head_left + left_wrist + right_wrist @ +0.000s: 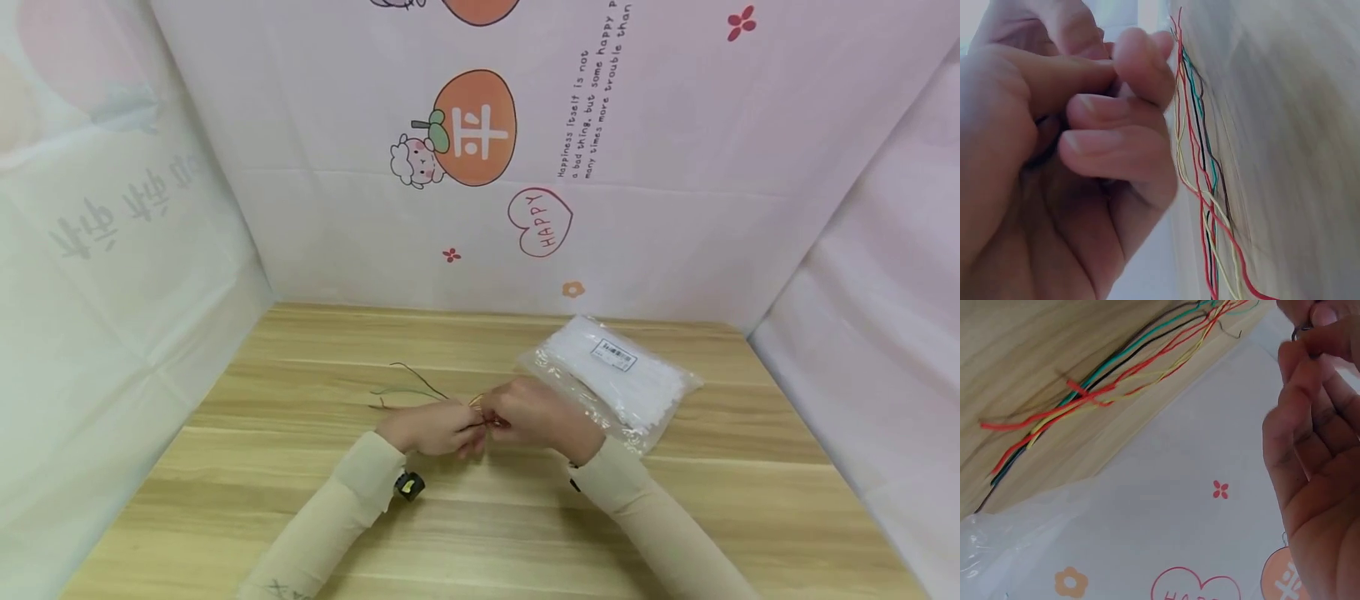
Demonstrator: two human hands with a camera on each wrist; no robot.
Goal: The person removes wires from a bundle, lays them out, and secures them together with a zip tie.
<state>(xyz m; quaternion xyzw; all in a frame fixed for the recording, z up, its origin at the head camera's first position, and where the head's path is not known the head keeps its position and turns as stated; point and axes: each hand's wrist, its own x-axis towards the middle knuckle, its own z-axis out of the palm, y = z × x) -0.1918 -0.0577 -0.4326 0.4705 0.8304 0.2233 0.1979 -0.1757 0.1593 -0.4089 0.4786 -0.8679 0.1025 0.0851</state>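
Note:
Both hands meet low over the table. My left hand [438, 427] has its fingers curled in and pinches a thin dark wire [1296, 332] between thumb and fingertips. Close against it, my right hand [536, 417] also pinches at this wire; its fingertips are partly hidden in the head view. Several long loose wires, red, yellow, green, black and brown, form a bundle [1147, 362] lying on the table beyond the hands. In the left wrist view the wire bundle [1194, 125] runs past the left fingers, apart from them.
A clear plastic bag [615, 375] with white contents and a barcode label lies just behind and right of the right hand. The wood-grain table [300, 350] is bordered by a printed white cloth [360, 233] at the back and by cloth on both sides.

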